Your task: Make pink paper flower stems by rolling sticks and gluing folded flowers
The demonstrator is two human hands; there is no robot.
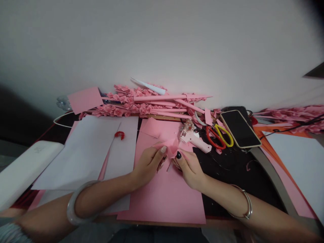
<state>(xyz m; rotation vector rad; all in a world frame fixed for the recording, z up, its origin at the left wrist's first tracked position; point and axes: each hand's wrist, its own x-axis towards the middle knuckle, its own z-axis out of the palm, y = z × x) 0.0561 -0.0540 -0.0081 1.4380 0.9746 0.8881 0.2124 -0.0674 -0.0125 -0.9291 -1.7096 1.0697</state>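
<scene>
A folded pink paper flower [172,148] is held up between both hands, over a pink paper sheet [164,199] on the table. My left hand [150,160] pinches its left side between thumb and fingers. On the other side my right hand [188,167] grips the paper, the dark-nailed thumb pressed on it. A thin stick [169,166] shows just below the flower; whether it is joined to it I cannot tell. Close behind the right hand lies a pink glue gun [196,140]. A small pink paper piece [151,127] rests behind the left hand.
White sheets [81,155] cover the left, with a red curved object [119,135] on them. Scissors with red and yellow handles [219,136] and a phone [240,129] lie at right. Pink paper flower stems [152,104] line the wall. A white box-like device [30,170] sits far left.
</scene>
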